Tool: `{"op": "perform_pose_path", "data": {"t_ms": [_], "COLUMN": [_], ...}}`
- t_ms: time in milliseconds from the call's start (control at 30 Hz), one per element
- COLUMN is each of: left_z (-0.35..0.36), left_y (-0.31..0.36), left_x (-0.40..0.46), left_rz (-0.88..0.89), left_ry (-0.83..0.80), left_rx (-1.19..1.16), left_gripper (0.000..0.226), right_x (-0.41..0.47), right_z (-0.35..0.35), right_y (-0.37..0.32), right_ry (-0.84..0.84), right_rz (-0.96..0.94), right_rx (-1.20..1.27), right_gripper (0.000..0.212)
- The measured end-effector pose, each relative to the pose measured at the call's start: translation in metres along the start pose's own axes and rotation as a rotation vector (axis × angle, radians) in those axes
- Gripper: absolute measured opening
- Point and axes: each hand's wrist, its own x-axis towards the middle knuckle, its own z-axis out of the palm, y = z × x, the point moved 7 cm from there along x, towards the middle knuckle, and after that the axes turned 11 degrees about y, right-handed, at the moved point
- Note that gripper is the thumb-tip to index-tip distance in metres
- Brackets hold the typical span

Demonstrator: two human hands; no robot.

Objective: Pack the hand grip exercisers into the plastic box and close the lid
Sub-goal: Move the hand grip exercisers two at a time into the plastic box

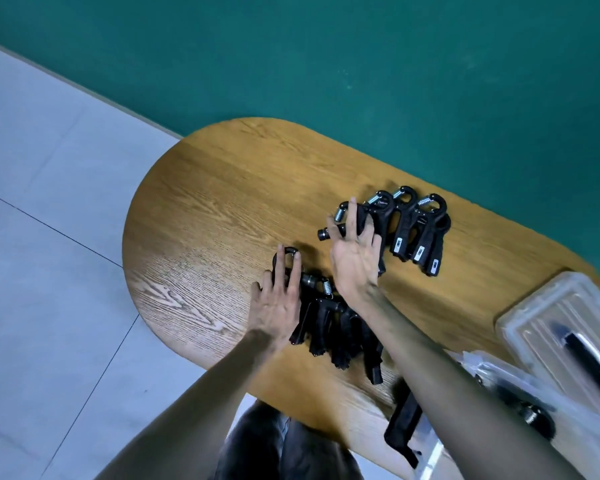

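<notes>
Currently, with our left hand (278,306) spread flat on the near exercisers (329,327) and right hand (354,261) loosely open over the far row (413,233), neither grasping, a hurried sweep across the worktop (205,209) toward the plastic box (520,403) could tangle springs.

Left hand (280,299) and right hand (354,252) reach forward, fingers spread.

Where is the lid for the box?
In the head view the clear lid with its black handle lies on the wooden table at the far right edge, right of the hand grippers, beyond the open box.
</notes>
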Motion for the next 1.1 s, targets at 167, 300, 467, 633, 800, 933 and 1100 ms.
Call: {"op": "perform_pose_path", "data": {"t_ms": [167, 300, 467, 633, 800, 933, 1100], "left_z": [-0.029, -0.054, -0.082, -0.105, -0.113, -0.119, -0.108], "left_y": [-0.005, -0.001, 0.014, 0.041, 0.082, 0.128, 0.199], "left_x": [-0.012, -0.022, -0.042, -0.057, -0.078, -0.096, -0.126], "left_rz": [0.013, 0.038, 0.080, 0.068, 0.098, 0.121, 0.157], "left_ry": [0.071, 0.152, 0.225, 0.246, 0.255, 0.265, 0.285], "left_rx": [0.064, 0.118, 0.132, 0.090, 0.077, 0.081, 0.092], "left_gripper": [0.080, 0.084, 0.083, 0.080, 0.081, 0.080, 0.083], "right_x": [-0.041, -0.073, -0.110, -0.137, -0.176, -0.210, -0.266], "right_z": [-0.017, -0.040, -0.072, -0.098, -0.111, -0.121, -0.122], "right_y": [0.002, 0.006, 0.011, 0.028, 0.060, 0.099, 0.159], "right_ry": [-0.006, 0.020, 0.083, 0.189, 0.231, 0.247, 0.282], "right_rz": [0.019, 0.075, 0.116, 0.153, 0.167, 0.193, 0.267], "right_rx": [-0.009, 0.018, 0.058, 0.037, 0.025, 0.042, 0.055], "right_gripper": [0.091, 0.083, 0.078, 0.076, 0.085, 0.086, 0.084]}}
